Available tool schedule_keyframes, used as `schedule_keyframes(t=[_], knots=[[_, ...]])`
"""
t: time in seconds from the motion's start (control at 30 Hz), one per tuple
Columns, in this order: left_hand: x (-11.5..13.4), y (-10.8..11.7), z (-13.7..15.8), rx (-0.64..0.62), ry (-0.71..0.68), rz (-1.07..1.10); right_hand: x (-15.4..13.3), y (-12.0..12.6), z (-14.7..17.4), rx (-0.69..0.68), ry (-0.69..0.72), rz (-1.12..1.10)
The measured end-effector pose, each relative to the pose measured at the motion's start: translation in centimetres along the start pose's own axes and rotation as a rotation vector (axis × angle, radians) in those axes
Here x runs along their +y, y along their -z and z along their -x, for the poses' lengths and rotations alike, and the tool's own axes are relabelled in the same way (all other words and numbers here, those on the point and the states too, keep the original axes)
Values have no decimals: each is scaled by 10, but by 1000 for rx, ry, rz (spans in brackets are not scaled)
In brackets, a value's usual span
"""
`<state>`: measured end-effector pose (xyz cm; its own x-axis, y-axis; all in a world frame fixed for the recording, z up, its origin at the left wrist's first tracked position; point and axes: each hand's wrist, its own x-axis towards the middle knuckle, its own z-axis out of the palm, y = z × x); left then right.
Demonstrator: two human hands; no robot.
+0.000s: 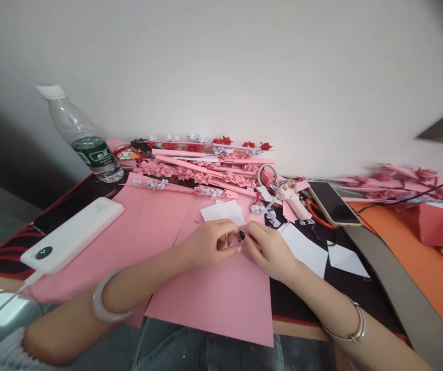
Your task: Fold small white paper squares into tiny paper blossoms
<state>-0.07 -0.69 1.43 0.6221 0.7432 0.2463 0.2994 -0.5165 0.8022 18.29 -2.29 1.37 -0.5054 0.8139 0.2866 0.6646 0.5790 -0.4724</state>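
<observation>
My left hand (pixel 215 241) and my right hand (pixel 267 250) meet above a sheet of pink paper (pixel 213 304), fingers curled and fingertips together in a pinch. Between the fingertips shows a small black spot (pixel 242 235); whether it is a ring or a held piece I cannot tell. Whatever else the fingers hold is hidden. Just behind my left hand lies a piece of white paper (pixel 224 211). A pink glue gun (pixel 294 200) rests beyond my right hand, close to small white paper flowers (pixel 271 217).
Pink rolled-paper stems with paper flowers (pixel 206 178) pile up along the wall. To the left are a water bottle (pixel 93 149) and a white power bank (pixel 72 234) with a cable. On the right lie a phone (pixel 335 203), white paper scraps (pixel 347 260) and orange paper (pixel 418 257).
</observation>
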Motion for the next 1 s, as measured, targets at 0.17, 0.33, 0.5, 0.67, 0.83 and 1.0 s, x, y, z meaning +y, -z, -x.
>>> schedule_keyframes(t=[0.17, 0.33, 0.5, 0.67, 0.83, 1.0], knots=[[-4, 2, -3, 123, 158, 188, 0, 4, -1, 78, -73, -107], [-10, -1, -4, 42, 257, 503, 0, 4, -3, 55, -60, -178], [-13, -3, -4, 30, 299, 624, 0, 0, -2, 137, -65, -117], [-10, -1, -5, 84, 316, 616, 1, 1, -2, 282, -114, -116], [-7, -1, -4, 80, 325, 618, -1, -2, 0, 290, -89, -162], [-6, -1, -3, 83, 347, 630, -3, -4, 1, 361, -23, -132]])
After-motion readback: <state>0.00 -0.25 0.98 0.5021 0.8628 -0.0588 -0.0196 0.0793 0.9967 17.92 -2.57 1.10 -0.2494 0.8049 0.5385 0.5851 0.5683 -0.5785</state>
